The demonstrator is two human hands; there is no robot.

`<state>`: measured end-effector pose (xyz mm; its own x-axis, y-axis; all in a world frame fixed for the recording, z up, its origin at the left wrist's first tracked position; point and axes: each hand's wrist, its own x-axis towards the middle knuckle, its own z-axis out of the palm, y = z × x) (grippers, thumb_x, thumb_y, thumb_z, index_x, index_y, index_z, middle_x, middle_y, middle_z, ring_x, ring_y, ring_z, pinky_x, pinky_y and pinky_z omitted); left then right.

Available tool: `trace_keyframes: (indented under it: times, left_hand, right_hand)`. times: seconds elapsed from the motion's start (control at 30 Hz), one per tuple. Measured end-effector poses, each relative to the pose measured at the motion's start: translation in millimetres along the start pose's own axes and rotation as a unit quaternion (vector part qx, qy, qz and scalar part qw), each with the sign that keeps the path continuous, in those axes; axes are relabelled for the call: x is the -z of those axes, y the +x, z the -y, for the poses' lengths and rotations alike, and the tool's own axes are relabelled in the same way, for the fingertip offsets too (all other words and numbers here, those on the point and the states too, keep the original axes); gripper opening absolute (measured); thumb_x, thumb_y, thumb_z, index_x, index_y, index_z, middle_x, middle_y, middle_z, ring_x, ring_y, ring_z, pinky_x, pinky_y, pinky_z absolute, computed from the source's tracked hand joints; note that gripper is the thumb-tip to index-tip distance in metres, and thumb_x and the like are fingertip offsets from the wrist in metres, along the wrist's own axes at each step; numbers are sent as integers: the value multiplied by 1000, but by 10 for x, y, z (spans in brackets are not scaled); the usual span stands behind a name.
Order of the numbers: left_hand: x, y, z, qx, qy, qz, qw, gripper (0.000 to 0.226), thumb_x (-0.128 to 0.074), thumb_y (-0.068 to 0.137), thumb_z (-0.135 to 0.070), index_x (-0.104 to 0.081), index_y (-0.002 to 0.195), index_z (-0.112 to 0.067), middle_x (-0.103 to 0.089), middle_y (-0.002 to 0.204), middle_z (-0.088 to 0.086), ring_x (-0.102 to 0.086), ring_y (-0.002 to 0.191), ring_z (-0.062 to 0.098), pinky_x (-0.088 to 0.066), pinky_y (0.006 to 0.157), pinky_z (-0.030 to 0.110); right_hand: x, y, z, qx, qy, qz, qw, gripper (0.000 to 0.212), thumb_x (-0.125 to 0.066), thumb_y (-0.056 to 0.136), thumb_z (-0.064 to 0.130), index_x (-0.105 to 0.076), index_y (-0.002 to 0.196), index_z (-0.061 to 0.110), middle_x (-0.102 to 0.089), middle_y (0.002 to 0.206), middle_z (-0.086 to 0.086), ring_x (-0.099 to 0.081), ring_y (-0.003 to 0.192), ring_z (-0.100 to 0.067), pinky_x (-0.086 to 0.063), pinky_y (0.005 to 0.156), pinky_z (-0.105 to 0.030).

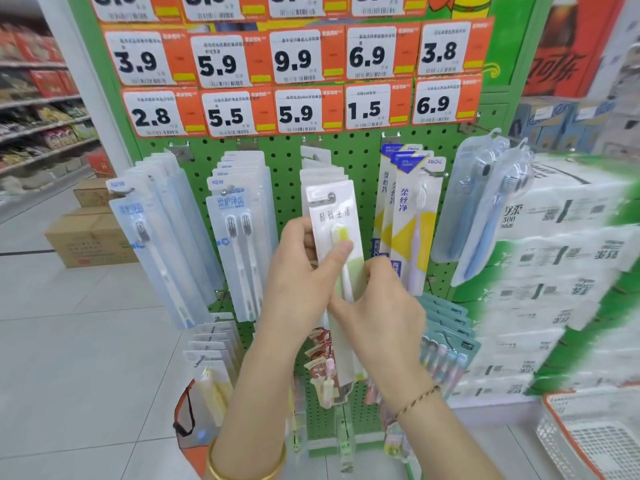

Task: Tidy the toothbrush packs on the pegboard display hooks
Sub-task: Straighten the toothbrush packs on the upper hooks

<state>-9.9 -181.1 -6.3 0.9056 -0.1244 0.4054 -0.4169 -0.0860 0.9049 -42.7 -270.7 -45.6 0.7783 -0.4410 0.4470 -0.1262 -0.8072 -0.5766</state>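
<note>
At pegboard [284, 157] centre, front green-brush pack [337, 216] hangs on hook [330, 196]. Left hand [301, 271] pinches its upper edge, thumb on blister; right hand [381, 306] curled round lower part, likely squaring it with row behind.

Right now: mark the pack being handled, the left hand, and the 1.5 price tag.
white toothbrush pack [337, 211]: head view, printed upper card.
left hand [298, 271]: head view, back of the hand.
1.5 price tag [365, 109]: head view, printed digits.
</note>
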Motion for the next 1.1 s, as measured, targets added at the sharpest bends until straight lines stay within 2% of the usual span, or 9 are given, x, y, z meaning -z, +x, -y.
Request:
trace_keyframes:
  times: [0.23, 0.4, 0.47, 0.57, 0.67, 0.73, 0.83, 0.97, 1.1]
  left_hand:
    - [7, 88, 72, -2, 65, -6, 998, 27, -69, 85, -23, -50, 101, -32, -61, 95, -13, -57, 79, -6, -47, 70, 13]
    - [57, 172, 117, -15, 94, 16, 995, 24, -65, 87, -24, -47, 93, -40, -59, 98, -11, -55, 85, -1, -44, 72, 15]
    - [68, 204, 128, -13, 108, 22, 994, 24, -64, 88, -25, -46, 91, -41, -58, 98, -8, -54, 84, 3, -44, 72, 16]
    - [73, 266, 154, 2, 123, 30, 992, 26, -64, 89, -25, -45, 93, -43, -59, 103, 2, -56, 91, 19, -50, 81, 33]
    - [89, 316, 174, 13, 134, 36, 990, 23, -65, 88, -25, -51, 104, -35, -59, 107, 0, -58, 94, 18, -51, 85, 40]
    - [101, 322, 176, 20, 140, 37, 989, 24, -65, 88, -25, -51, 107, -29, -59, 109, -3, -58, 96, 14, -51, 87, 39]
    - [123, 318, 174, 19, 145, 32, 989, 29, -66, 88, -25, -48, 109, -27, -57, 109, -6, -57, 95, 7, -51, 85, 30]
    - [161, 295, 142, 15, 143, 24, 989, 33, -68, 87, -24, -46, 112, -25, -56, 105, -9, -55, 89, 1, -48, 77, 20]
    - [183, 284, 151, 14, 158, 21, 987, 39, -68, 86, -26, -45, 117, -24, -54, 108, -6, -54, 94, 4, -50, 83, 25]
  right_hand:
    - [-15, 68, -59, 25, 7, 45, 999, 59, -39, 72, 73, -43, 96, 20, -53, 85, 7, -56, 74, -20, -48, 64, -36]
    - [263, 438, 2, 101, 142, -59, 983, 31, -51, 94, 23, -52, 124, 14, -60, 110, 0, -57, 99, -18, -47, 83, -38]
    - [402, 739, 181, 151, 128, -73, 977, 29, -45, 96, 11, -55, 123, 10, -61, 113, -6, -54, 104, -23, -43, 86, -37]
    - [497, 1257, 490, 183, 58, -30, 981, 31, -39, 96, 7, -58, 121, 7, -61, 119, -9, -53, 111, -25, -42, 90, -37]
    - [406, 1751, 726, 160, -24, 41, 986, 28, -42, 93, 2, -64, 110, 3, -65, 107, -11, -60, 99, -30, -50, 83, -38]
    - [306, 1963, 804, 139, -63, 83, 985, 18, -46, 91, 3, -63, 87, 3, -60, 81, -8, -57, 79, -29, -48, 66, -32]
    - [199, 2086, 833, 117, -62, 120, 984, 30, -52, 90, 7, -44, 61, 11, -44, 63, -2, -45, 59, -20, -38, 54, -26]
    - [120, 2108, 839, 98, -54, 141, 984, 10, -54, 89, 5, -63, 86, 9, -58, 83, -5, -55, 72, -22, -45, 64, -29]
    - [125, 2075, 848, 84, -34, 113, 990, 10, -54, 89, 5, -59, 83, 11, -56, 80, -5, -55, 73, -25, -44, 64, -30]
